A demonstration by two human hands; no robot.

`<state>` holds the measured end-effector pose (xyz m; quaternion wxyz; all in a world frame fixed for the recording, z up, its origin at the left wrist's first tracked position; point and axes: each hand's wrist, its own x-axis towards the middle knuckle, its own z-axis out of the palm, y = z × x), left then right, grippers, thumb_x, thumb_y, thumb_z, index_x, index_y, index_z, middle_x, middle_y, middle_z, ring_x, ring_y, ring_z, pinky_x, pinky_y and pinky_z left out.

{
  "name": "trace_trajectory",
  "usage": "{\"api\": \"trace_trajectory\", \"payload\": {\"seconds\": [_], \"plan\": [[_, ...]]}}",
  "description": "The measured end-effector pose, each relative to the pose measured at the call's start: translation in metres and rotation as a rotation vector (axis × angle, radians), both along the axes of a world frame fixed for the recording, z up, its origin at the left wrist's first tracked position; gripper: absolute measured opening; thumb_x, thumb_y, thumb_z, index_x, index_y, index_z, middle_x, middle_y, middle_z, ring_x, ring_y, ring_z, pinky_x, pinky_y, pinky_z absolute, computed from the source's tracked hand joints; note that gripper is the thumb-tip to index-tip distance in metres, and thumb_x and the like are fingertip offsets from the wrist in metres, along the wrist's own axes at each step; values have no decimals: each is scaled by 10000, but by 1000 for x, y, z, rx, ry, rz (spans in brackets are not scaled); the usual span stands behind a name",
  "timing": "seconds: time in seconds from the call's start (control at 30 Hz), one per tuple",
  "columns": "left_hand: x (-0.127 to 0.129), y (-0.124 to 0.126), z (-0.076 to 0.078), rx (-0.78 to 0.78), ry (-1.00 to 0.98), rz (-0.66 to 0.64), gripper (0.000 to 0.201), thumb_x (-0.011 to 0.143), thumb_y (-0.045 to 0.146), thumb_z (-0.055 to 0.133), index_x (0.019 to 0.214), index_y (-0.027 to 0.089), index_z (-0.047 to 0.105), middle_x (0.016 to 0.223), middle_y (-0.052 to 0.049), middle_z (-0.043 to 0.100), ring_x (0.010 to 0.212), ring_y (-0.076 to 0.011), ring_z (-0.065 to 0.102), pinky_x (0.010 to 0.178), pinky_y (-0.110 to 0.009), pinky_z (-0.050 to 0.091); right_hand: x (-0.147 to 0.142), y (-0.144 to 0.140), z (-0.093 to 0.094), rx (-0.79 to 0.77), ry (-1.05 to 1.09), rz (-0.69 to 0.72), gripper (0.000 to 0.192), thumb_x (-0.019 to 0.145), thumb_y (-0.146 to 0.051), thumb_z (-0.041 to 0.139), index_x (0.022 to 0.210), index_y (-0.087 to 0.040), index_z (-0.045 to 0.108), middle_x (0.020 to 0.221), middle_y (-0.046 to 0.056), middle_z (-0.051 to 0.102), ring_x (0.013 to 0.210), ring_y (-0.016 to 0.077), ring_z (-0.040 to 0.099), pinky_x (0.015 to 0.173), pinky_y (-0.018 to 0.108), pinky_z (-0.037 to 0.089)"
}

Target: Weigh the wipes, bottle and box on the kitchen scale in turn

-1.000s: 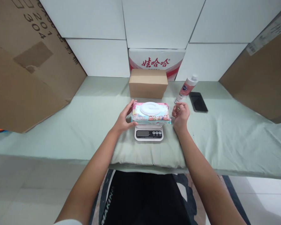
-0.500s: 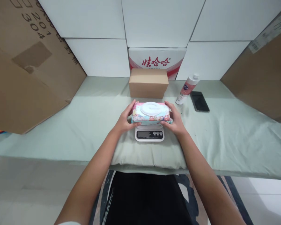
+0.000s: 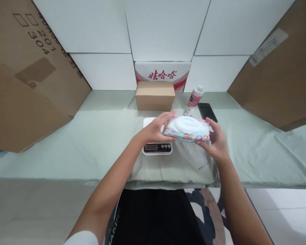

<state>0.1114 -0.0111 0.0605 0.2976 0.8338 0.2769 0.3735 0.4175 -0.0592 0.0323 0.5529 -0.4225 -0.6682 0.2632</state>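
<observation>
Head view, near to far: black clothing with white lettering (image 3: 153, 217) at the bottom edge, two bare forearms reaching out over a pale green cloth-covered table (image 3: 91, 136). Left hand (image 3: 154, 131) clasped on the near-left end of a pack of wet wipes (image 3: 186, 129), right hand (image 3: 215, 141) gripping its right end, pack held in the air and tilted slightly, white flip lid up, to the right of and above a white kitchen scale (image 3: 156, 147). Scale platform bare, display and buttons facing the wearer, resting on a folded bulge of the cloth. Farther back, a closed brown cardboard box (image 3: 155, 96), a small pink-and-white bottle (image 3: 193, 100) upright just right of it, a dark phone (image 3: 207, 111) lying flat beside the bottle. Behind, a white carton with red characters (image 3: 162, 72) against white wall panels, large cardboard sheets (image 3: 30, 75) leaning at either side.
</observation>
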Motion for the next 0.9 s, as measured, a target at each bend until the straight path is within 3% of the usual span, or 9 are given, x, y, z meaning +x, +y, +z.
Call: {"api": "trace_trajectory", "payload": {"seconds": [0.17,0.3,0.4,0.5,0.6,0.67,0.7,0.8,0.9], "plan": [[102,51,13,-44,172,-224,1210,670,493,888,1691,171,325,1658,-228,438,1550,-416,445,1255,-550,428,92,-4,-9,-44,-118,-197,1128,631,-534,977,1605,-427,416,1466,114,563,1227,297,702,911,440,675],[163,72,12,-109,312,-278,1146,708,396,784,1703,153,272,1663,-210,430,1495,-366,522,1218,-485,467,133,-5,-24,-151,-134,-322,1149,664,-597,934,1638,-385,364,1461,143,548,1085,263,740,859,418,676],[180,72,7,-160,415,-293,1063,749,340,715,1701,161,278,1751,-215,310,1520,-355,511,1186,-445,496,142,-9,-34,-230,-144,-321,1234,656,-620,929,1674,-406,265,1489,146,520,992,249,759,803,411,680],[169,58,3,-164,462,-219,973,818,308,672,1697,155,283,1804,-225,197,1641,-388,337,1235,-495,447,143,-21,-35,-215,-315,-379,1330,666,-676,896,1714,-390,130,1574,185,447,1082,315,736,850,503,675],[137,26,-2,-87,379,-87,851,915,369,628,1681,167,315,1782,-233,272,1638,-427,334,1205,-566,472,132,-37,-20,-53,-594,-568,1294,719,-743,817,1729,-306,135,1632,233,379,1399,478,530,1078,731,526],[118,-8,-6,50,277,-60,677,970,351,564,1613,184,435,1725,-211,406,1588,-391,434,1145,-529,531,113,-43,-3,64,-633,-663,1158,796,-710,762,1718,-306,191,1630,226,399,1454,502,450,1125,784,445],[112,-27,-9,130,237,-99,557,997,327,522,1538,191,526,1658,-190,511,1533,-342,514,1115,-476,555,98,-42,5,107,-585,-678,1073,827,-670,751,1703,-326,235,1609,211,435,1407,478,494,1107,758,470],[116,-81,-23,382,245,-482,303,1043,340,472,1130,228,740,1253,-103,786,1188,-229,726,932,-370,596,40,-18,22,138,-269,-575,758,890,-553,723,1573,-380,443,1470,143,593,1090,320,662,941,560,598],[136,-114,-42,514,285,-849,221,988,367,596,814,297,712,983,-41,818,964,-206,733,764,-378,580,-22,34,20,22,107,-385,672,878,-532,738,1488,-376,503,1435,110,616,891,206,686,790,401,618]]}}
